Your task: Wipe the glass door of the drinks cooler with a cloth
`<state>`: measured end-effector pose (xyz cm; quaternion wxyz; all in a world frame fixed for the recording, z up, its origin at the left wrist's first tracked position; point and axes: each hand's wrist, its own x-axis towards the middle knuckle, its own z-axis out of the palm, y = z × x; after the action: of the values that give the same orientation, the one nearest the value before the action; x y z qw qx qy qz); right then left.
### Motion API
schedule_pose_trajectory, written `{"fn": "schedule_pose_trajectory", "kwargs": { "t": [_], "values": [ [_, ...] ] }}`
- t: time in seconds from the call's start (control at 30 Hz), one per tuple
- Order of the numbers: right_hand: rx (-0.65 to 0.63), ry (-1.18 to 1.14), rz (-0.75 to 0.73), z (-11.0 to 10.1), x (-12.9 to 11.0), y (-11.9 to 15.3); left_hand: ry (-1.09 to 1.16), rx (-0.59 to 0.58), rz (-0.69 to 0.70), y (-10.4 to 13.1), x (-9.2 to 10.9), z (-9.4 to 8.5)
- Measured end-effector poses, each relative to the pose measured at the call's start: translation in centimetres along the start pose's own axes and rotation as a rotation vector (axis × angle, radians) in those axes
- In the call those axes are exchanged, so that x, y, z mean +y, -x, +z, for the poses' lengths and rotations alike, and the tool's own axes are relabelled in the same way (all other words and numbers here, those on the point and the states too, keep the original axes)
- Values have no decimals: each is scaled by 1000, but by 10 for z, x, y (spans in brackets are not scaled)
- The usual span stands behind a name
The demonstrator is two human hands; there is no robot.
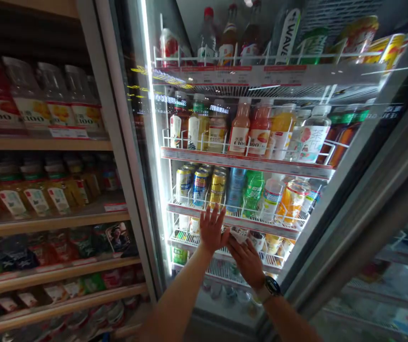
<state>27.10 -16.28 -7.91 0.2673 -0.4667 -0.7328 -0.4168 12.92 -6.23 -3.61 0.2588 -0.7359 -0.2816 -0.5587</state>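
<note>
My left hand (211,232) is raised with its fingers spread, seemingly flat against the glass door of a lit drinks fridge. Just right of it, my right hand (243,256) presses a white wipe or tissue (238,236) to the glass under its fingers. Most of the wipe is hidden by that hand, and its exact kind is hard to tell. The two hands nearly touch at the thumbs. A dark watch (271,286) is on my right wrist. Behind the glass, near my left fingertips, stand gold cans (218,187) and a green bottle (253,190).
The fridge's metal door frame (343,209) slants along the right. Inside, wire-fronted shelves (247,163) hold several bottles and cans. Lettering is reflected in the glass. To the left, open wooden shelves (43,144) carry bottled drinks (59,194) and packets. Another fridge section is at the far right.
</note>
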Motion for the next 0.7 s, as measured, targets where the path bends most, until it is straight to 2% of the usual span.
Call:
{"fn": "schedule_pose_trajectory", "kwargs": {
  "t": [0.1,0.23,0.3,0.37,0.47,0.6,0.7],
  "values": [
    [-1,-4,-5,-23,20,-22,-1,34,9,1,-2,4],
    [75,32,101,-59,58,-79,3,68,12,-3,-2,2],
    [147,47,186,-69,72,-101,11,73,11,-5,-1,1],
    [179,48,225,-70,76,-106,21,67,9,-5,-1,1],
    [109,40,212,-57,63,-83,12,46,-1,-4,-1,3],
    [2,10,154,-29,35,-21,-9,36,-21,-2,1,6],
    [-49,-6,83,-17,25,13,-8,32,-36,-1,0,8]
  ]
}}
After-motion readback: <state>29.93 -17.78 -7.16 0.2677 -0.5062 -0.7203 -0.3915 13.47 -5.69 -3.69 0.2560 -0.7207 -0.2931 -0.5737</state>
